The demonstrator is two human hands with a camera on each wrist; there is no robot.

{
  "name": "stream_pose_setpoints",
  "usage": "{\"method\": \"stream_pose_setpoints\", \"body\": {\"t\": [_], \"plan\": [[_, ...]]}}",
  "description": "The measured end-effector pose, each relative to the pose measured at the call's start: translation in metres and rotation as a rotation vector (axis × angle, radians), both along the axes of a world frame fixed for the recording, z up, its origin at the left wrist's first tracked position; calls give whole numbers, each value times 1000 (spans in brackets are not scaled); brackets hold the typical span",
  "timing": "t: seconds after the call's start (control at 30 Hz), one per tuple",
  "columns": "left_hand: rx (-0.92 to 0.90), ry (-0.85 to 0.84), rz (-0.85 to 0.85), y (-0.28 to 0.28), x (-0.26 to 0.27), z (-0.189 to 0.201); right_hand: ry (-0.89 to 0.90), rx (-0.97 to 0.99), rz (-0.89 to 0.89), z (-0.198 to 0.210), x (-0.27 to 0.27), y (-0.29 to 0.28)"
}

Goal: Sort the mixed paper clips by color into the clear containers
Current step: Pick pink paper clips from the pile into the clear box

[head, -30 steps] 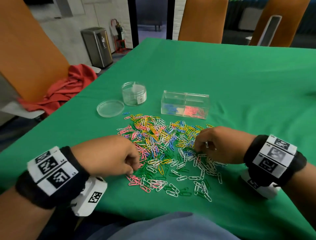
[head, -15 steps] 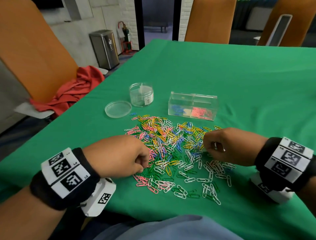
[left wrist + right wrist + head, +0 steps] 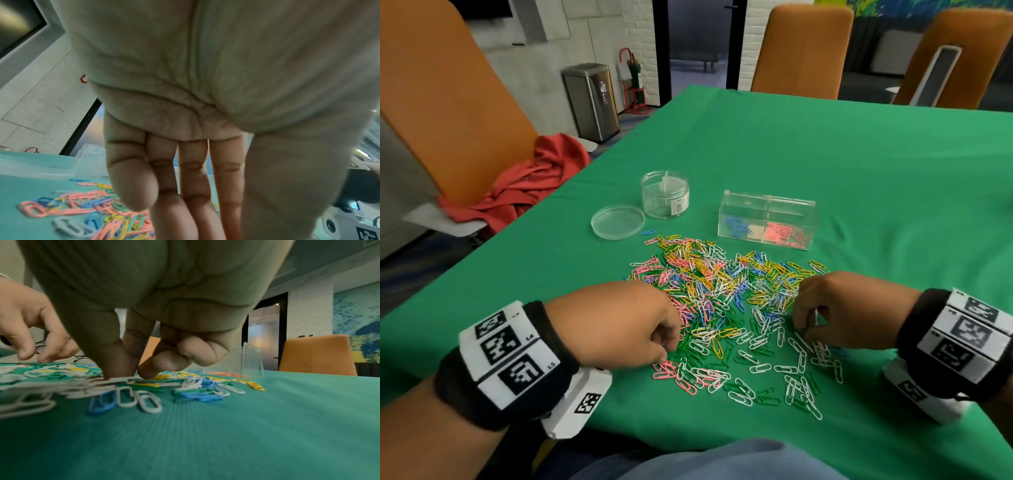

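1. Head view shows the mixed paper clips (image 3: 726,308) spread in a loose heap on the green table (image 3: 876,178), toward its near edge.
2. Left hand (image 3: 616,325) sits at the heap's left side, fingers bent down onto pink and green clips; the left wrist view shows its fingers (image 3: 193,186) extended together toward the clips, and whether they hold one I cannot tell.
3. Right hand (image 3: 842,311) is at the heap's right side; in the right wrist view its thumb and a fingertip (image 3: 152,368) press close together on white clips (image 3: 115,382), the other fingers curled under.
4. Beyond the heap stands a clear two-compartment box (image 3: 767,219), blue clips (image 3: 736,226) in its left half, pink clips (image 3: 786,233) in its right.
5. Left of the box are a round clear jar (image 3: 665,194) and its lid (image 3: 618,222), lying flat just beside it.
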State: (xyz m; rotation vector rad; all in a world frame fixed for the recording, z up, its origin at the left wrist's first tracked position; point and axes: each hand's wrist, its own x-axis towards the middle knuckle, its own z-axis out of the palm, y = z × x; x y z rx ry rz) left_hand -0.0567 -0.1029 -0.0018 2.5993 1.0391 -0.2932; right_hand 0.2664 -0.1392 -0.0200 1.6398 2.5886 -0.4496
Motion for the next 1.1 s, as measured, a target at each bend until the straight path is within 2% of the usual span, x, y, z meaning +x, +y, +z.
{"method": "stream_pose_setpoints", "body": {"t": [0.17,0.27,0.33,0.47,0.53,0.57,0.63,0.67,0.77,0.83,0.93,1.1], "plan": [[-5,8,-3,0,1,-1,28,19,-10,1,-1,-4],[-3,-4,2,0,0,1,130,122,-94,6,3,-8],[-4,-8,-1,0,-1,2,266,153,-154,9,4,-10],[-19,14,-15,-2,0,1,804,-206,-276,19,-13,-12],[-13,42,-6,-5,2,0,972,-402,-344,23,-33,-14],[5,55,-5,-7,4,-1,997,-480,-352,25,-42,-15],[40,79,-7,-8,7,-2,929,-577,-298,27,-62,-16],[41,86,-9,-8,8,-2,825,-572,-241,27,-73,-16],[12,75,-7,-5,5,-1,338,-309,0,17,-102,-15],[-11,43,19,-1,0,-1,69,-143,65,10,-115,-15],[-80,-21,70,7,-11,-3,-40,-126,53,6,-114,-13],[-305,-194,207,18,-31,-8,-149,-40,-90,14,-90,-8]]}}
